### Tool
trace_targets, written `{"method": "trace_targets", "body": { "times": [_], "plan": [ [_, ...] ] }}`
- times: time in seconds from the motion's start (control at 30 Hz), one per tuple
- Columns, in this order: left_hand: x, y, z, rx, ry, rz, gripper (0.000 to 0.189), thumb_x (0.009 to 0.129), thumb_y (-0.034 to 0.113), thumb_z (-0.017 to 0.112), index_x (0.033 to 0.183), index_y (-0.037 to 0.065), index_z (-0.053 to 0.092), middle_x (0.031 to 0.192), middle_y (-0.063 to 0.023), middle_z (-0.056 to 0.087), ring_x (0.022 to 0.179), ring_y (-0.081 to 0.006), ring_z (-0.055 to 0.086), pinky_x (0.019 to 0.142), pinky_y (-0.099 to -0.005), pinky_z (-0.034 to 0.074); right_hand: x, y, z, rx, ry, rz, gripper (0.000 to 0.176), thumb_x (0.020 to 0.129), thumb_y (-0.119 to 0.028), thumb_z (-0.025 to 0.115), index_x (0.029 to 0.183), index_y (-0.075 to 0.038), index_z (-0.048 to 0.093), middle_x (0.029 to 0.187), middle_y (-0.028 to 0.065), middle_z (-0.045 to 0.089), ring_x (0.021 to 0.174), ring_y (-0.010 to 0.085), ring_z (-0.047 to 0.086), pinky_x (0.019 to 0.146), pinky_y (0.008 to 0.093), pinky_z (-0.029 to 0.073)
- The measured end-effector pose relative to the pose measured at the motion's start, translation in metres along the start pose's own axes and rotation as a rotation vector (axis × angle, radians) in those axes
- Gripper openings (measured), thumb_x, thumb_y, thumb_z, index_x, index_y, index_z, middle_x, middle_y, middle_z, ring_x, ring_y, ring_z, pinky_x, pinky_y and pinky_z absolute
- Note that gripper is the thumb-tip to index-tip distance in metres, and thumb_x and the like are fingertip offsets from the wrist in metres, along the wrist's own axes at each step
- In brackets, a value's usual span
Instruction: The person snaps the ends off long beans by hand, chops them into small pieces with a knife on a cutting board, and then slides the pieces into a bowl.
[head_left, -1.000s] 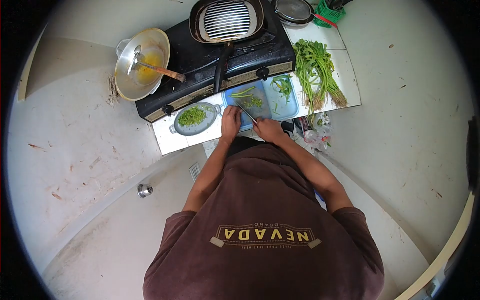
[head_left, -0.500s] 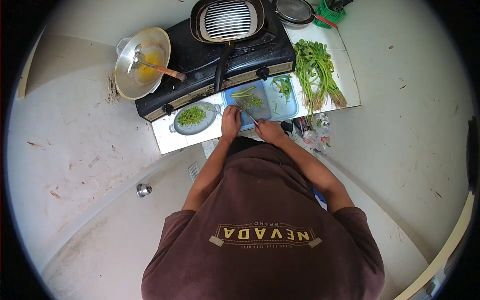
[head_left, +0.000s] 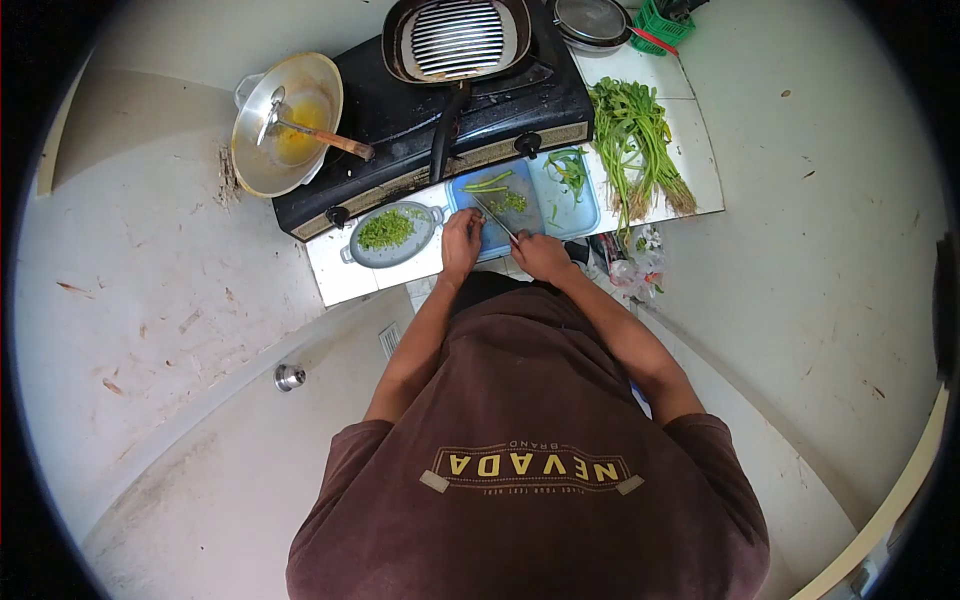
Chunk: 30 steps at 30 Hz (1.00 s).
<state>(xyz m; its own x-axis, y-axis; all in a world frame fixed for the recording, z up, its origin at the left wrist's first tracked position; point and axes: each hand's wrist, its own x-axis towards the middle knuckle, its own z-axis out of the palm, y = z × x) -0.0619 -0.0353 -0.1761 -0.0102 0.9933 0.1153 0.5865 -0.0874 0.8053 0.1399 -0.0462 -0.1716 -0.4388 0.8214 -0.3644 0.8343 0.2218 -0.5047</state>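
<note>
My right hand (head_left: 541,257) is closed around the handle of a knife (head_left: 494,217), whose blade slants up and left over a blue cutting board (head_left: 497,240). At the board's left edge, my left hand (head_left: 461,243) has its fingers curled close to the blade; what they hold, if anything, is hidden. Long green stems (head_left: 487,185) and a small heap of chopped greens (head_left: 513,202) lie on the board beyond the fingers. Leafy pieces (head_left: 569,170) rest on the light-blue tray (head_left: 582,218) to the right. Left of my hands, an oval grey dish (head_left: 396,262) holds chopped greens (head_left: 385,230).
Behind the board stands a black stove (head_left: 370,110) bearing a ridged grill pan (head_left: 455,40). At left, a wok (head_left: 247,150) holds a wooden-handled ladle (head_left: 320,134). A rooted bunch of greens (head_left: 640,140) lies right, near a strainer (head_left: 590,20) and green basket (head_left: 655,30).
My right hand and the knife have shifted slightly up the board, the blade tip now farther from me. My left hand stays in nearly the same place.
</note>
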Motion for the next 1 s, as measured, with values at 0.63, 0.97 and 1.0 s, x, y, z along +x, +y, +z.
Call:
{"method": "trace_targets", "body": {
  "times": [0.63,0.97,1.0],
  "plan": [
    [-0.006,-0.011,0.011,0.146,0.021,0.085,0.007,0.087,-0.002,0.064,0.094,0.001,0.064,0.094,-0.0153,0.06,0.092,-0.0374,0.058,0.081,-0.0471,0.045,-0.002,-0.011,-0.005,0.036,-0.024,0.013,0.04,0.099,-0.036,0.052,0.097,0.002,0.066,0.086,0.0241,0.071,0.081,0.0423,0.071,0.075,0.0541,0.057],
    [-0.009,-0.013,0.015,0.254,-0.004,0.061,0.006,0.092,0.005,0.062,0.098,0.002,0.063,0.099,-0.0132,0.059,0.097,-0.0348,0.056,0.085,-0.0472,0.041,-0.007,0.002,0.007,0.026,0.012,-0.031,0.039,0.098,-0.035,0.054,0.097,0.002,0.064,0.083,0.0249,0.071,0.078,0.0434,0.071,0.071,0.0544,0.056],
    [-0.01,-0.013,0.015,0.279,-0.006,0.055,0.007,0.092,0.005,0.062,0.098,0.002,0.062,0.099,-0.013,0.059,0.097,-0.0345,0.055,0.086,-0.0472,0.041,-0.008,0.0,0.006,0.015,0.001,-0.019,0.038,0.098,-0.035,0.054,0.097,0.001,0.065,0.084,0.0245,0.071,0.079,0.0432,0.071,0.073,0.0543,0.056]
  ]
}}
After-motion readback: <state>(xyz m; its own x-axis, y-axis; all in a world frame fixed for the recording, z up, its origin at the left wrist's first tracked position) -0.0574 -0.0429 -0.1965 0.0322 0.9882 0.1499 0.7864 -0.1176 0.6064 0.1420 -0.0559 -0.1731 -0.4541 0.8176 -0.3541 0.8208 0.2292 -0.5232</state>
